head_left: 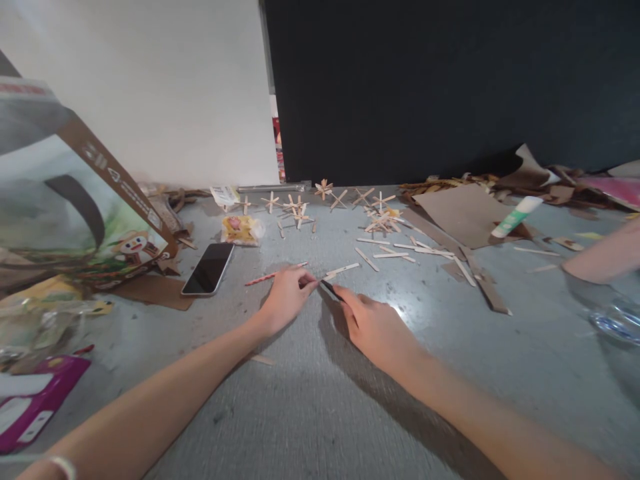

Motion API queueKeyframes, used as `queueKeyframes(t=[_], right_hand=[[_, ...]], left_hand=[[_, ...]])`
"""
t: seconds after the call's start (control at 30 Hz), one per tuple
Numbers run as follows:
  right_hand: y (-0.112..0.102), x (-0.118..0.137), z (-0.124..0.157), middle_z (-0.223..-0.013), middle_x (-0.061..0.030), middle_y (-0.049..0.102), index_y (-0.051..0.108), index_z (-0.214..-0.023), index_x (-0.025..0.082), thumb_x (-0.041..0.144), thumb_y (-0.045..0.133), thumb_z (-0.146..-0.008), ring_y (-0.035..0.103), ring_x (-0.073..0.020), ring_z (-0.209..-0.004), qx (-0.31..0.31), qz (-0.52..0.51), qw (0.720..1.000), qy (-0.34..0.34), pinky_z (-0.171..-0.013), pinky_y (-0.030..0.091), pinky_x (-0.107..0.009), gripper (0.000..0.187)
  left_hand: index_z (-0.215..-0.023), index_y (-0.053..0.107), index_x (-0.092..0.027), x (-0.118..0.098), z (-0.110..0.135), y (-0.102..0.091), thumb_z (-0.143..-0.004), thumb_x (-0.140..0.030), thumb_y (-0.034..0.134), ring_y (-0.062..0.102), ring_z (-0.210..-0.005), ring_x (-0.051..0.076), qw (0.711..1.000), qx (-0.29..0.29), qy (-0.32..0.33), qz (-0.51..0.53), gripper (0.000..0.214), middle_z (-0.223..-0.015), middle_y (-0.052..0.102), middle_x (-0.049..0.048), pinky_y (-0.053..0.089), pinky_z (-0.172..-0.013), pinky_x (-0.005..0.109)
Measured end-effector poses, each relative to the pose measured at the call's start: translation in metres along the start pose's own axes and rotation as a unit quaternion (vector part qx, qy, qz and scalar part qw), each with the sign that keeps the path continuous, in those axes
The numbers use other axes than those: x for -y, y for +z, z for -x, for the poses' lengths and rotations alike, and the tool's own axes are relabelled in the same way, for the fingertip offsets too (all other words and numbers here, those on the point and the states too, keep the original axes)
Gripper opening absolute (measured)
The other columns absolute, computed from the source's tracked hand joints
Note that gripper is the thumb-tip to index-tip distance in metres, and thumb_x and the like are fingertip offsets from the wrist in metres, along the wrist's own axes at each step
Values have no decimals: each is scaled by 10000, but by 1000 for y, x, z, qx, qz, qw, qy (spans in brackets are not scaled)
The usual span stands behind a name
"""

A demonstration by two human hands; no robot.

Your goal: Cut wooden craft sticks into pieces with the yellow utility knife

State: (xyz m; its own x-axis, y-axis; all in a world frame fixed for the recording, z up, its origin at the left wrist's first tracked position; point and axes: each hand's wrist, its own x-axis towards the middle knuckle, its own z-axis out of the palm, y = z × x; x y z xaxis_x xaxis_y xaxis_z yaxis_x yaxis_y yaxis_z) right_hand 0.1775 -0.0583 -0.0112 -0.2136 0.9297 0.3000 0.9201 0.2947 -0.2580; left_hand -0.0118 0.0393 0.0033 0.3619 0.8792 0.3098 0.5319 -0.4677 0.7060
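My left hand [286, 298] rests on the grey floor and pinches the near end of a flat wooden stick [343, 269]. A red pencil [273, 274] lies just behind its fingers. My right hand [373, 325] is closed on a thin black tool [331, 289] whose tip meets the stick's end, right by my left fingertips. Loose wooden sticks [390, 254] lie scattered a little farther away. Several star shapes made of crossed sticks [299, 208] stand in a row near the wall.
A black phone [208, 269] lies to the left, beside a printed cardboard box [75, 207] and a yellow packet [240, 230]. Cardboard sheets [463, 213] and a glue stick [516, 217] sit at right. Another person's arm [605, 257] reaches in at the far right.
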Motion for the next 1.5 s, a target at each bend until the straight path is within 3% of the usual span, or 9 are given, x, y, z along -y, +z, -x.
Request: queueKeyframes(t=[0.2, 0.47, 0.8, 0.97, 1.23, 1.5], right_hand=[[0, 1, 0, -807, -73, 723, 569, -1411, 195, 137, 424, -979, 632, -176, -566, 1, 5, 1000, -1, -515, 327, -268, 459], [-7, 9, -2, -840, -76, 728, 532, -1462, 194, 114, 419, -950, 646, -170, -579, 47, 51, 997, 18, -503, 275, -266, 530], [-17, 21, -8, -860, -98, 722, 512, -1443, 197, 185, 414, -1005, 705, -223, -657, 129, 103, 986, 36, -535, 329, -279, 449], [-19, 25, -11, -830, -94, 723, 495, -1442, 199, 100, 449, -930, 721, -243, -704, 153, 107, 981, 46, -573, 372, -282, 523], [-23, 33, -9, -851, -102, 738, 503, -1455, 195, 51, 465, -897, 722, -227, -696, 154, 97, 981, 63, -562, 380, -270, 577], [-17, 30, -6, -915, -113, 745, 465, -1515, 216, 94, 429, -967, 722, -222, -682, 150, 89, 981, 85, -530, 314, -280, 562]], left_hand=[[-647, 663, -201, -3, 0, 1, -833, -148, 717, 636, -772, 225, 1000, 3, -6, -24, 201, -725, 709, 49, 451, -767, 342], [-663, 667, -201, -6, 1, -1, -856, -149, 712, 656, -808, 238, 999, 7, -22, -33, 204, -754, 721, 62, 484, -804, 354], [-688, 702, -192, -1, -1, 4, -832, -124, 715, 670, -722, 215, 999, 2, -38, -32, 160, -745, 751, 60, 482, -714, 319], [-713, 731, -188, 1, -2, 6, -831, -136, 722, 670, -685, 205, 998, 1, -49, -27, 129, -740, 761, 61, 478, -676, 302], [-687, 741, -193, -2, -2, 7, -841, -136, 713, 653, -675, 205, 998, -2, -28, -50, 167, -713, 748, 55, 450, -666, 299], [-721, 753, -183, -1, -2, 2, -858, -167, 703, 660, -691, 202, 999, 11, -27, -21, 147, -735, 767, 63, 452, -671, 291]])
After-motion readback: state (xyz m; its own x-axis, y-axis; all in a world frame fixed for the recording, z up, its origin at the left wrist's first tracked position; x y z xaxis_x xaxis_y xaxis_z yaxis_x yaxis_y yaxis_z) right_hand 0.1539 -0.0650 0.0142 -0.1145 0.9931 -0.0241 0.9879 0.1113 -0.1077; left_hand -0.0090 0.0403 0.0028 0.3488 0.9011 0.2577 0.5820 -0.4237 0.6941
